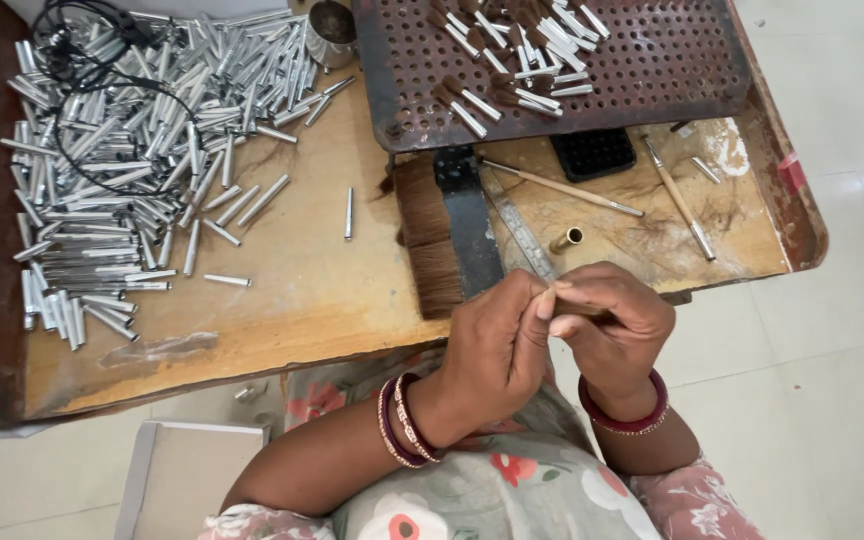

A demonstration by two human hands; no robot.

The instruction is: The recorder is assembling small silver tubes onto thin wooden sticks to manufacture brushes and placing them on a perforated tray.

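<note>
My fingertips (550,296) meet over a small brown tuft of bristle (580,309), pinched narrow between both hands just off the near edge of the wooden workbench (302,290). My left hand (497,345) closes thumb and forefinger on one end; my right hand (617,325) curls around the other end. Most of the tuft is hidden in my grip, so I cannot tell if a metal sleeve is already on it.

To do this well, I judge I should keep the hairs even and tight, rolling gently so none splay, with steady pressure and both wrists close together.

Just beyond my hands on the bench lies the wide flat brush of brown hair (427,245) with a dark metal bar (472,225) across it. Beside the bar lie a steel ruler (524,238) and a small brass tube (567,239). Farther along the bench, to the right, lie two thin wooden-handled brushes (562,187). At the back of the bench stands a rusty perforated tray (652,80) carrying finished little brush heads (522,60). Far to the left on the bench spreads a big heap of shiny metal tubes (122,170), with a black cable (82,70) looped over it.
</note>
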